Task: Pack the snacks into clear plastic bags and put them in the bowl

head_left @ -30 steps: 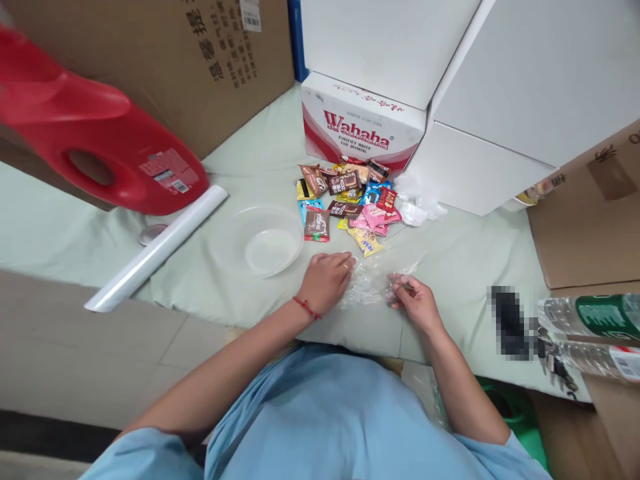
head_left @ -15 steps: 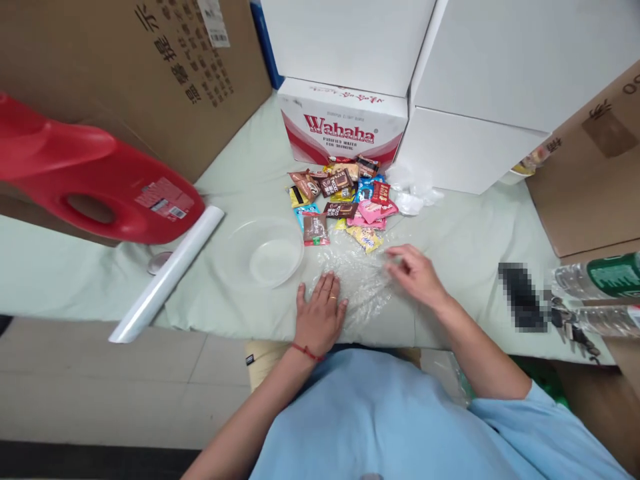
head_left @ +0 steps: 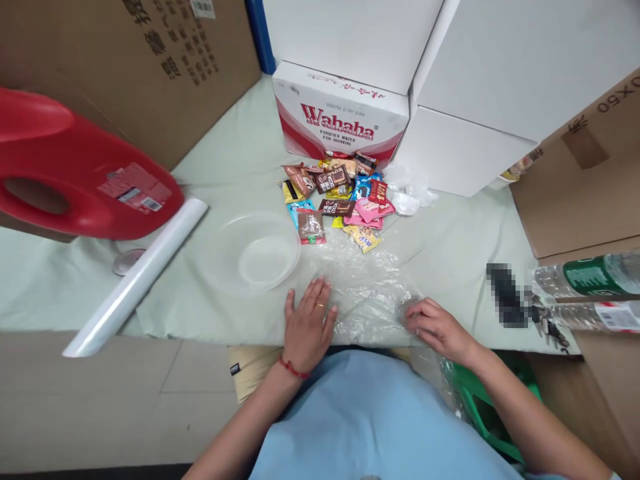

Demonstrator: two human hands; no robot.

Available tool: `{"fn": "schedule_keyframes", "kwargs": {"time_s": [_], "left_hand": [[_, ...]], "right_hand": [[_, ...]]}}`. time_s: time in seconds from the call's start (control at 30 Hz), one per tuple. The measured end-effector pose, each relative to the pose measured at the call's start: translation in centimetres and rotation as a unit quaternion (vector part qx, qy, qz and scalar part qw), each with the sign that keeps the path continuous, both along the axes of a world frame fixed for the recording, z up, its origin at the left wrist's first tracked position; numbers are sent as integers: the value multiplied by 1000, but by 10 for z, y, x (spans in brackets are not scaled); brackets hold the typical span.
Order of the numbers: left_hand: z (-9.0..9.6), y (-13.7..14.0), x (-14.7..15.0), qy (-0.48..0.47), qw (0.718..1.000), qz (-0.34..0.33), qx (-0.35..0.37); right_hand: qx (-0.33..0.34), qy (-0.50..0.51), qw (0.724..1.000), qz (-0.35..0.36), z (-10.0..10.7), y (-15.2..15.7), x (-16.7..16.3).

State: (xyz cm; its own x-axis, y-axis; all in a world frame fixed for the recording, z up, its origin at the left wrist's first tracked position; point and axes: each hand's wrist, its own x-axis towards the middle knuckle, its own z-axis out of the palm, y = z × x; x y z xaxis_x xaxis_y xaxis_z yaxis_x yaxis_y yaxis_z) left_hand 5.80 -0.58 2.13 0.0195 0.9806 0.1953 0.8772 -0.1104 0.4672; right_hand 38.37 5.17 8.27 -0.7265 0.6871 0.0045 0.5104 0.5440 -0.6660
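In the head view, the left hand (head_left: 307, 327) is pressing palm-down near the front edge of the surface (head_left: 460, 233), on the left part of a clear plastic sheet (head_left: 367, 303). Its grip is standing open, fingers extended, thumb apart, with nothing enclosed. The right hand (head_left: 434, 327) is bending its fingers in toward the thumb at the sheet's right end, also near the front edge. Its grip is nearly closed; whether plastic is being pinched cannot be told.

The sheet is lying wrinkled between the hands, extending back toward a pile of wrapped snacks (head_left: 337, 208). A clear bowl (head_left: 267, 260) is sitting just left of the pile. A crumpled white bag (head_left: 413, 193) is lying at the pile's right side, and a Wahaha box (head_left: 340, 123) is standing directly behind it.

Toward the surface's left end, a white roll (head_left: 137, 277) is lying diagonally, its nearer end projecting past the front edge. A red jug (head_left: 100, 167) is leaning across behind it. Near the front right corner, two bottles (head_left: 597, 277) are lying on their sides, with keys (head_left: 550, 330) and a pixelated black object (head_left: 507, 300) lying just left of them.
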Motion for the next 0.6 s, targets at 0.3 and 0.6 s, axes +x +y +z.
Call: {"fn": "schedule_keyframes", "kwargs": {"time_s": [0.3,0.6], "left_hand": [[0,-15,-9,13,998,-63,3],[8,-8,-22,-109,993,33,9]], "right_hand": [[-5,19,979,-203,25,8,26],[102,-20,990,91,17,24,-95]]}}
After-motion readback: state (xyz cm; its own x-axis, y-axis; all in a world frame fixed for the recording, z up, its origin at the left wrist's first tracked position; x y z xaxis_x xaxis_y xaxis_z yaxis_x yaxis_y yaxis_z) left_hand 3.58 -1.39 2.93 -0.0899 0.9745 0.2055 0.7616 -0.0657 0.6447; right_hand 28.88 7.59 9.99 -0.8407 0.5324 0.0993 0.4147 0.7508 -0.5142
